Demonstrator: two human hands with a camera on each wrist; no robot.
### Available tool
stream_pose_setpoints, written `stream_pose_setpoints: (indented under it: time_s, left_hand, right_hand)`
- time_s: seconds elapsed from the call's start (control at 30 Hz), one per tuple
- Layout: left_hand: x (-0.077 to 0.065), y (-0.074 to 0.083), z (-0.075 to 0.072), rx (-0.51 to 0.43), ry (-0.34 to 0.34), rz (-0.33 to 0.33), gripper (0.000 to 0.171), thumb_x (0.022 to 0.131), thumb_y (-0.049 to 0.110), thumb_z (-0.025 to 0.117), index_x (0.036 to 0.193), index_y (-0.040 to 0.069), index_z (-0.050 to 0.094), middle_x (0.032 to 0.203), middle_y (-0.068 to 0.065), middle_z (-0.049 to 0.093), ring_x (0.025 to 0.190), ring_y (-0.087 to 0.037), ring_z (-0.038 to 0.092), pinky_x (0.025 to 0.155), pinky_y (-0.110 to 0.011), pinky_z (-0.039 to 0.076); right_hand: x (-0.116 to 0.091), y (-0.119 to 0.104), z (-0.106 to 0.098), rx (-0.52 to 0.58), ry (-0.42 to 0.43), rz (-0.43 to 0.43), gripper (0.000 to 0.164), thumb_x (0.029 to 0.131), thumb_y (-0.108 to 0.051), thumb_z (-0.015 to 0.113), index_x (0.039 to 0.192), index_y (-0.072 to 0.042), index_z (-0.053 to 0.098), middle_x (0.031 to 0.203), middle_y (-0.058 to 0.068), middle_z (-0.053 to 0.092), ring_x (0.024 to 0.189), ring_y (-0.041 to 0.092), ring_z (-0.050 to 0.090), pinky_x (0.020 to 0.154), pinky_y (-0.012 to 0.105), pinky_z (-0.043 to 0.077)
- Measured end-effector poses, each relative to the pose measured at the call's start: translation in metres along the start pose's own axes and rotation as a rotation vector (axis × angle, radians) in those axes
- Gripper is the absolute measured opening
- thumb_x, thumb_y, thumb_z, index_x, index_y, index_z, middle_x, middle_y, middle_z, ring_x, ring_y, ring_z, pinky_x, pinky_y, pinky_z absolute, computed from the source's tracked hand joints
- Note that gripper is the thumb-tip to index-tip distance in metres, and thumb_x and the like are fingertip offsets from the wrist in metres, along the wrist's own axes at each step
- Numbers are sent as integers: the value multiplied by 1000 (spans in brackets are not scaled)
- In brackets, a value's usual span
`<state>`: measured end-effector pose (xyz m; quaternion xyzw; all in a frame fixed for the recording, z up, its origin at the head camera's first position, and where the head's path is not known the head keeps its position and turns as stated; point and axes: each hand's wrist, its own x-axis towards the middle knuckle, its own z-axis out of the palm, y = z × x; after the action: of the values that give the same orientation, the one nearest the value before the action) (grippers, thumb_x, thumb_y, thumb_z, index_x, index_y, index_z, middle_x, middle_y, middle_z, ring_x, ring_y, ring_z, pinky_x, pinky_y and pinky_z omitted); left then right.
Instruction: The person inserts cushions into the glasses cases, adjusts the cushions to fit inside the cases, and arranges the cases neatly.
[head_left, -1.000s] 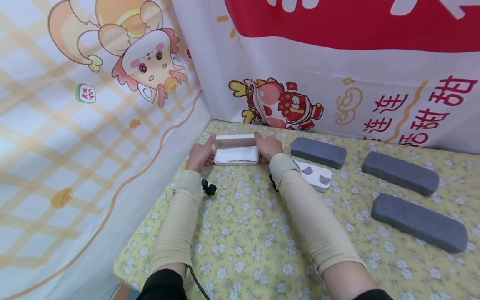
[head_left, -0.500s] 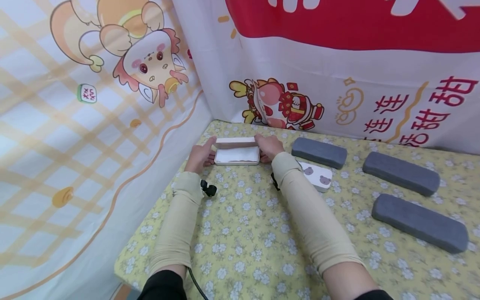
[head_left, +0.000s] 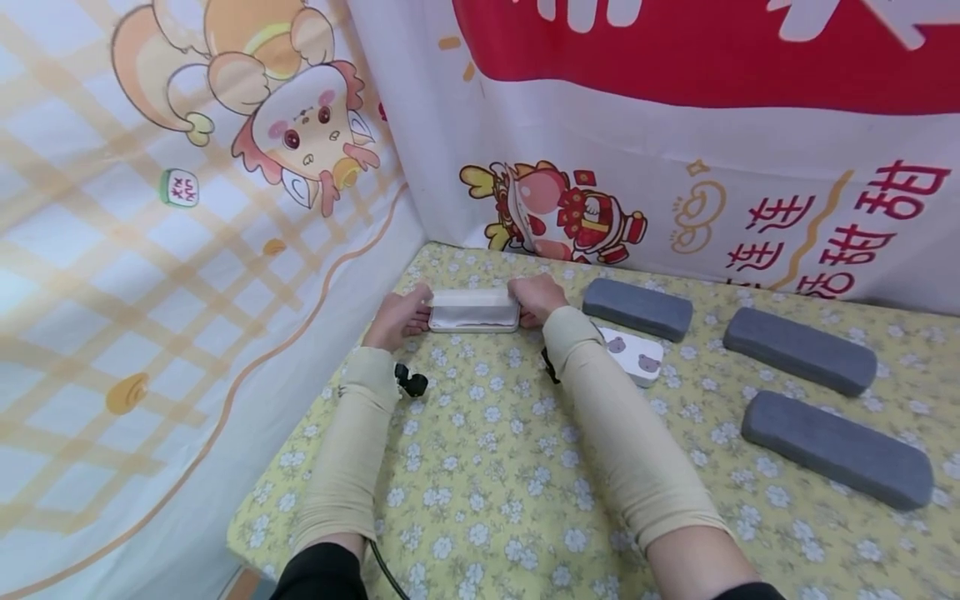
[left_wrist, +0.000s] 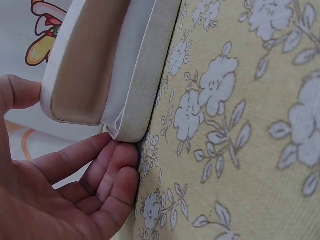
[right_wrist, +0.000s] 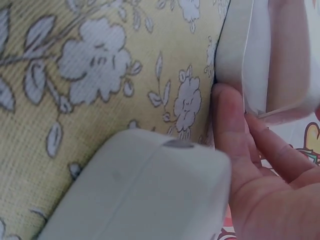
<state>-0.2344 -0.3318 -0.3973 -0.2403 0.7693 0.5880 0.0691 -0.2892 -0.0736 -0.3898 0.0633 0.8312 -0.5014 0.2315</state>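
Note:
A white hinged case [head_left: 474,326], like a glasses case, lies at the far left of the table with its lid [head_left: 471,298] partly raised. White lining shows inside it. My left hand [head_left: 400,318] grips the left end; in the left wrist view the thumb [left_wrist: 24,92] touches the lid and curled fingers [left_wrist: 122,172] touch the base. At the right end my right hand [head_left: 538,300] holds the case, with fingers [right_wrist: 230,110] against the base in the right wrist view. Its thumb is mostly out of that view.
Beside my right wrist lies a closed white case with bear prints [head_left: 636,353]. Dark grey long cases [head_left: 637,308], [head_left: 799,350], [head_left: 837,448] lie to the right. A flowered cloth [head_left: 480,467] covers the table; printed curtains [head_left: 420,125] stand behind and left.
The lid of the white case has swung down toward the base, with both hands following it. The base has stayed in place, and so have the other cases.

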Motion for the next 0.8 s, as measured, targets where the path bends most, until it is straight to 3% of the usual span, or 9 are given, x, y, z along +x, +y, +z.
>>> stream_pose_setpoints:
  time_s: [0.23, 0.43, 0.53, 0.6, 0.67, 0.73, 0.8]
  left_hand:
    - [-3, -3, -2, -31, -15, 5, 38, 87, 26, 65, 112, -2, 67, 105, -15, 70, 84, -23, 68, 92, -43, 52]
    - [-6, -5, -1, -4, -41, 22, 43, 90, 27, 64, 119, -4, 63, 114, -19, 65, 94, -27, 65, 96, -45, 49]
    - [-8, -5, -1, 17, -53, 36, 40, 93, 28, 65, 118, -3, 63, 109, -17, 66, 92, -27, 65, 92, -43, 51]
    - [-10, -5, -3, 36, -46, 60, 33, 94, 27, 67, 110, -1, 65, 99, -14, 65, 83, -24, 63, 84, -41, 53]
    - [-11, -4, -5, 80, -13, 102, 26, 94, 28, 67, 89, 2, 64, 80, -10, 60, 66, -22, 55, 71, -41, 50]
    - [-13, -1, -6, 144, 46, 155, 31, 94, 30, 68, 75, 7, 57, 71, -5, 53, 59, -20, 46, 65, -43, 45]
    - [-16, 5, -6, 198, 102, 209, 32, 94, 33, 68, 76, 8, 60, 76, -3, 54, 63, -24, 48, 67, -45, 46]
  right_hand:
    - [1, 6, 1, -116, -12, -36, 35, 82, -14, 55, 114, 0, 57, 84, 13, 67, 56, 20, 60, 49, 29, 48]
    - [-3, 7, 0, -108, -17, -26, 36, 83, -15, 56, 115, 0, 56, 87, 13, 67, 59, 20, 60, 58, 33, 53]
    - [-5, 9, -2, -110, -18, -27, 27, 85, -19, 58, 106, -2, 57, 80, 11, 65, 58, 21, 59, 58, 33, 51]
    - [-6, 10, -5, -130, -17, -46, 18, 87, -22, 58, 93, -5, 57, 72, 9, 61, 56, 21, 57, 57, 32, 48]
    - [-9, 10, -10, -143, -21, -77, 19, 89, -25, 59, 83, -7, 56, 69, 9, 61, 58, 22, 57, 58, 33, 46]
    - [-14, 8, -17, -150, -36, -119, 24, 91, -27, 60, 82, -4, 62, 75, 12, 67, 67, 26, 63, 65, 35, 48]
    - [-21, 5, -24, -128, -55, -161, 30, 94, -29, 61, 90, 0, 68, 87, 16, 71, 79, 31, 67, 75, 40, 52]
